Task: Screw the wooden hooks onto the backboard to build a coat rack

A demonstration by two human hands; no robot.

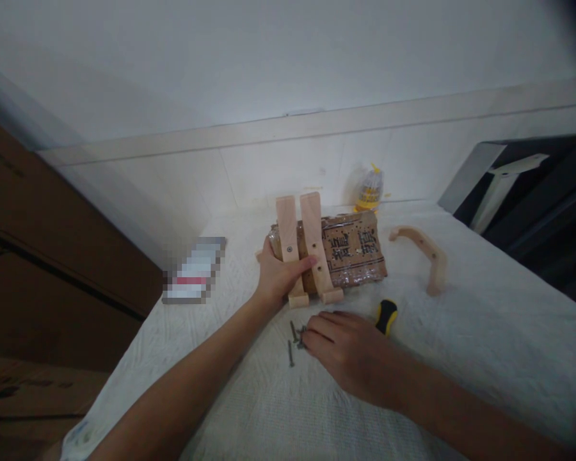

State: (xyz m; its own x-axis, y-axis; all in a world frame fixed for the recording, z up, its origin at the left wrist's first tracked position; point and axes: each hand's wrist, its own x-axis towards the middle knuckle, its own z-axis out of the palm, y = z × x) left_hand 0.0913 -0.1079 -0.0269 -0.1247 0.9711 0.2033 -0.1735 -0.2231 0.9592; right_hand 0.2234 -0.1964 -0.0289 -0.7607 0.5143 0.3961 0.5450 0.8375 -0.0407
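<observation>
My left hand (279, 275) grips the left of two upright wooden brackets (288, 246), thumb laid across toward the second bracket (313, 246). Both brackets lean against a brown patterned package (352, 256) on a white textured cloth (484, 346). My right hand (345, 352) lies lower on the cloth, fingertips pinched together at a small pile of dark screws (294, 339). A yellow-and-black tool handle (386, 315) pokes out just behind that hand; the rest of the tool is hidden.
A curved wooden piece (425, 253) lies to the right. A small clear bag with yellow contents (368, 190) stands by the wall. A blurred-out flat object (194, 272) sits on the left. Brown cardboard boxes (52, 256) stand left; dark furniture (547, 205) is right.
</observation>
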